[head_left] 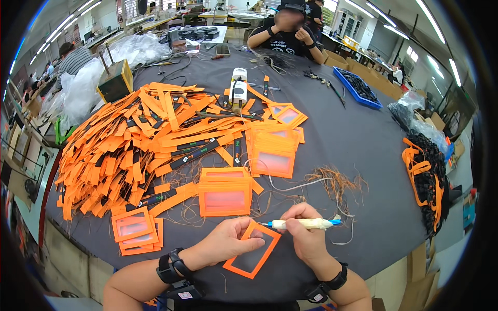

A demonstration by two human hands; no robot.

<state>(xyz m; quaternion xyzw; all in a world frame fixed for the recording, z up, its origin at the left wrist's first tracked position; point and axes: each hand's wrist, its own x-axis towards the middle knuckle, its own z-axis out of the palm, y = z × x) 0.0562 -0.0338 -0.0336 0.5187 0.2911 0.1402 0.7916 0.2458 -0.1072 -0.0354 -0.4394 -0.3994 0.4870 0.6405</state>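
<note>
A: Where is the orange-bordered clear panel (265, 257)?
B: Near edge of the dark grey tabletop (371, 155), between the two hands; left hand (228, 241) pinches its upper left border, thumb over the face, fingers mostly hidden behind; grip firm on that border.

A: Its lie?
B: Oblong; long axis slants from upper right to lower left, the low end toward the wearer; one short side faces up and right.

A: And the right hand (308, 241)?
B: Closed round a pen-shaped tool (306, 224), barrel pale, ends blue; its long axis runs nearly level, left to right; thin dark tip points left, at the panel's upper end; whether tip and border touch, I cannot tell.

A: Surroundings?
B: A stack of orange-bordered panels (224, 201) just beyond the left hand; a farther stack (273, 161) beyond that, to the right; a smaller pile (134, 226) to the left; a broad heap of orange-and-black strips (119, 150) over the left side; a tangle of orange threads (340, 181) beyond the right hand.
</note>
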